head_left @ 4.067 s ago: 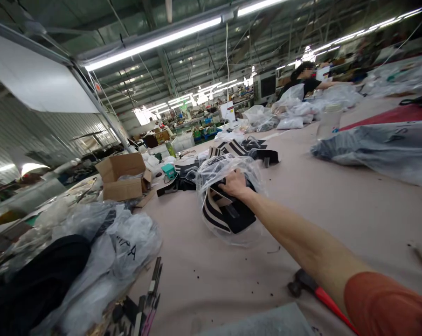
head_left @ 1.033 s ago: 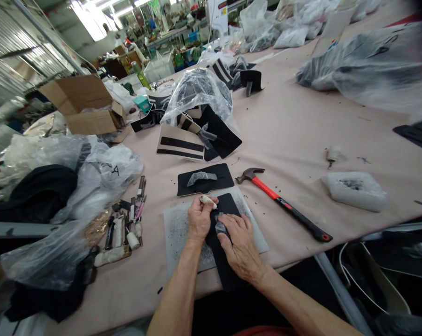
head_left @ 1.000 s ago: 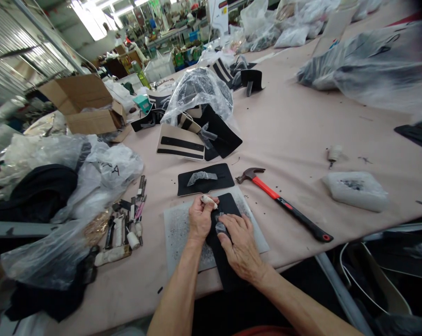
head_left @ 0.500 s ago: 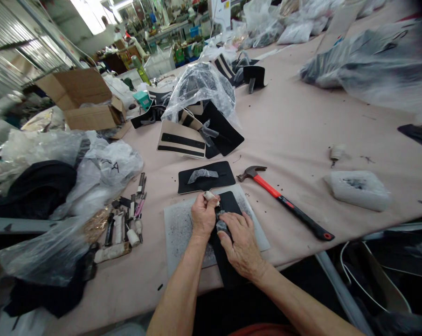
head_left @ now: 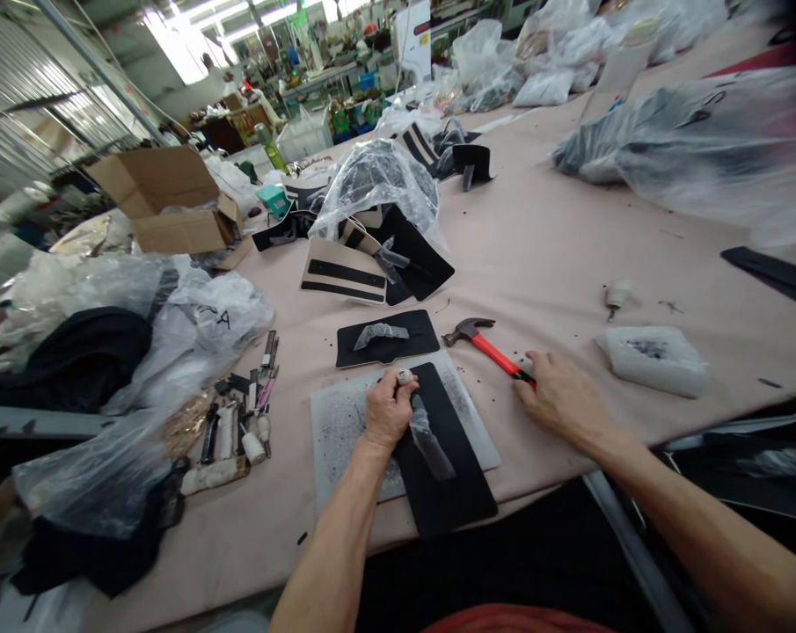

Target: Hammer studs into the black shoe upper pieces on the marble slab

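My left hand (head_left: 389, 410) is closed round a white-wrapped punch (head_left: 404, 376), held upright at the upper left part of a black panel (head_left: 460, 479). That panel, with a plastic-wrapped strap on it, lies partly on a speckled white board (head_left: 338, 440) and reaches past the board's near edge. To the right, my right hand (head_left: 559, 396) has its fingers on the black handle of a claw hammer (head_left: 500, 353) with a red shaft, which lies on the table. Most of the handle is hidden under the hand. A second black panel (head_left: 420, 325) sits just beyond the board.
Small tools (head_left: 226, 431) and plastic bags (head_left: 219, 303) are at the left. Further back are a pile of panels (head_left: 345, 272) under clear plastic and an open cardboard box (head_left: 166, 189). A white block (head_left: 654, 360) lies at the right.
My right hand has left the black panel and moved right onto the hammer's handle. The panel's wrapped strap is now uncovered. My left hand still holds the punch, now more upright.
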Action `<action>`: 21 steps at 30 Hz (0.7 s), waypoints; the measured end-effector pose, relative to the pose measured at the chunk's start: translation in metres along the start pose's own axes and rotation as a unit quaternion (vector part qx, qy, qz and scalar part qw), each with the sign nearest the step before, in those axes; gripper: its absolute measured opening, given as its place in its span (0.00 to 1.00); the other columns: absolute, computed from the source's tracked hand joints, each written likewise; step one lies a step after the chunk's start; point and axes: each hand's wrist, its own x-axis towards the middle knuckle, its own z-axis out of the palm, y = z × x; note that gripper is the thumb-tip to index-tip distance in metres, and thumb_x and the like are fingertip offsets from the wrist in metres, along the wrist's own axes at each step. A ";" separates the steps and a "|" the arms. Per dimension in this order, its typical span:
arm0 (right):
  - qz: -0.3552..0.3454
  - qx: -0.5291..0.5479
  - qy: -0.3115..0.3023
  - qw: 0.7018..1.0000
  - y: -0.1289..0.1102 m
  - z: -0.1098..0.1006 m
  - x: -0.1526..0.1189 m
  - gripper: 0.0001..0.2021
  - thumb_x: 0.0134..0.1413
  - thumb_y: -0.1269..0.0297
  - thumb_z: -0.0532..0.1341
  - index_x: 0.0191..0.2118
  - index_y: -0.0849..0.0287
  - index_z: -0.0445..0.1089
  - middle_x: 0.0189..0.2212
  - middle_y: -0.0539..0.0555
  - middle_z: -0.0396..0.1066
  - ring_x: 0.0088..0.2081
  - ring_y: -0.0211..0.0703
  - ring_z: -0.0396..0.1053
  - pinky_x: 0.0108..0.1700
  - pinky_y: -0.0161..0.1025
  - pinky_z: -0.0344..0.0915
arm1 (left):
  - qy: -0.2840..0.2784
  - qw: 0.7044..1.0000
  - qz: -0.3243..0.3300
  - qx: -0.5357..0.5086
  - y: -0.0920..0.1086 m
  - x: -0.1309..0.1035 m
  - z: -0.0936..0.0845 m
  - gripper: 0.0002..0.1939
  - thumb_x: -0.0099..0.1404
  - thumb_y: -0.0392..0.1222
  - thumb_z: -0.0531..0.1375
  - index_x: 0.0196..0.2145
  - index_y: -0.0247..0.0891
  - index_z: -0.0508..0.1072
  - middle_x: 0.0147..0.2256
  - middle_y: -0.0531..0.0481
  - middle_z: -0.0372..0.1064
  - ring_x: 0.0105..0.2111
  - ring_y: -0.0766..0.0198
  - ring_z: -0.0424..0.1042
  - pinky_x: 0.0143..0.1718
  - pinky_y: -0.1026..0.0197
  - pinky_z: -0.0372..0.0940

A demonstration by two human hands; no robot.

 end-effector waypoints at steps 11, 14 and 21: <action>0.255 0.496 -0.332 0.761 -0.029 -0.041 0.004 0.07 0.59 0.60 0.53 0.34 0.58 0.62 0.21 0.45 0.56 0.17 0.32 0.50 0.18 0.31 0.49 | -0.030 0.996 0.007 -0.084 -0.010 0.000 -0.003 0.06 0.63 0.32 0.59 0.37 0.39 0.74 0.36 0.50 0.78 0.37 0.60 0.77 0.41 0.61 0.69; 0.137 0.388 -0.187 0.892 -0.047 -0.063 -0.007 0.16 0.64 0.50 0.49 0.31 0.56 0.62 0.19 0.46 0.57 0.17 0.35 0.53 0.19 0.33 0.49 | -0.028 0.996 0.001 -0.090 -0.010 0.000 -0.003 0.06 0.63 0.32 0.59 0.36 0.39 0.75 0.36 0.49 0.79 0.37 0.60 0.78 0.42 0.61 0.70; -0.209 0.001 0.030 0.978 -0.061 -0.089 -0.015 0.23 0.69 0.49 0.43 0.28 0.56 0.62 0.18 0.51 0.63 0.16 0.38 0.54 0.24 0.39 0.41 | -0.023 0.997 0.007 -0.075 -0.016 -0.001 -0.002 0.06 0.63 0.32 0.60 0.35 0.40 0.76 0.35 0.51 0.79 0.36 0.61 0.77 0.41 0.62 0.69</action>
